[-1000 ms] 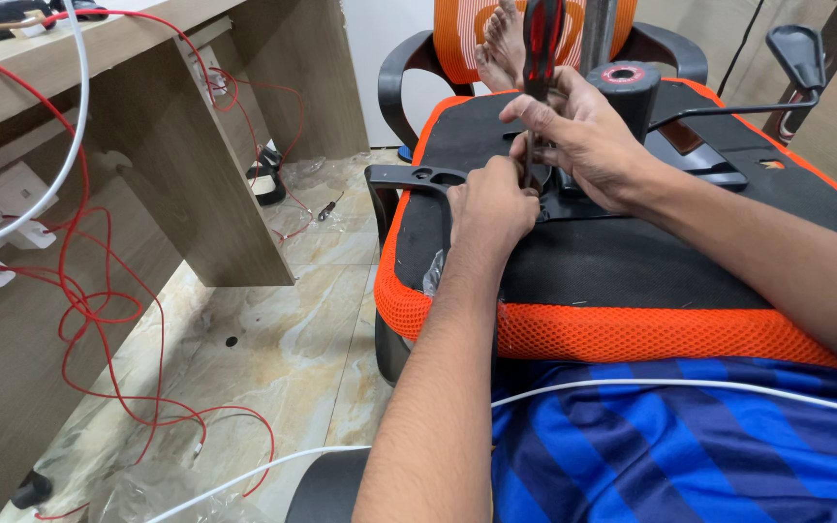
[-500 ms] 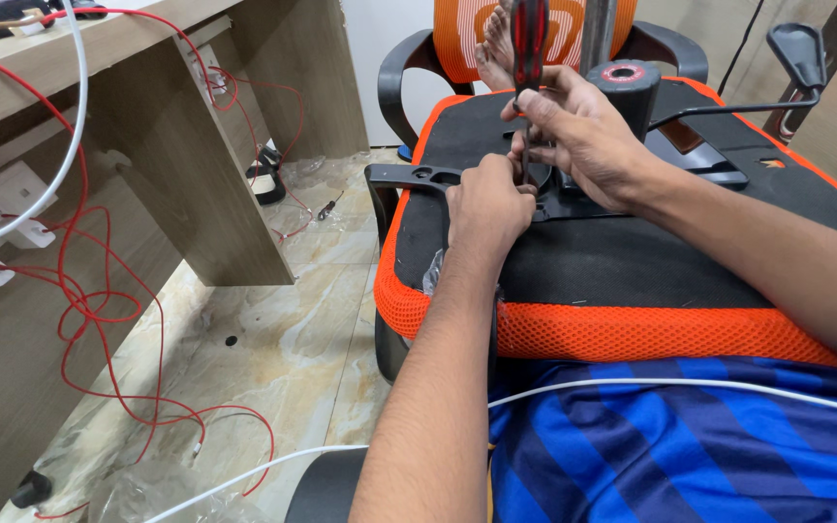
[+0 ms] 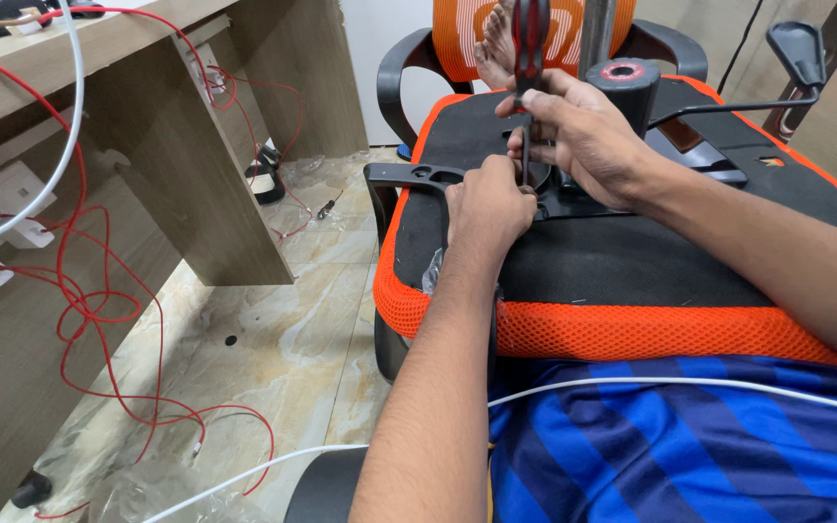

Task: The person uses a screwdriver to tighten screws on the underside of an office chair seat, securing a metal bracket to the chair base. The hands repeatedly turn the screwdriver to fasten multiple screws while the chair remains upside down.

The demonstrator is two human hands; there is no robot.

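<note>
An upturned office chair seat (image 3: 632,261), black underneath with an orange mesh rim, lies across my lap. My right hand (image 3: 583,136) grips a red-and-black screwdriver (image 3: 530,44) held upright, its shaft pointing down at the black metal mechanism plate (image 3: 573,199). My left hand (image 3: 486,208) is closed around the lower end of the shaft at the plate, steadying the tip. The tip itself is hidden behind my fingers. A black cylinder socket (image 3: 624,87) rises just right of my right hand.
A black armrest bracket (image 3: 409,174) sticks out left of the seat. A lever with a paddle (image 3: 796,53) reaches to the right. A wooden desk (image 3: 147,126) with red wires (image 3: 89,291) and a white cable stands left, over a marble floor (image 3: 263,358).
The screwdriver handle has risen higher and stands more upright in my right hand. My left hand stays at the shaft.
</note>
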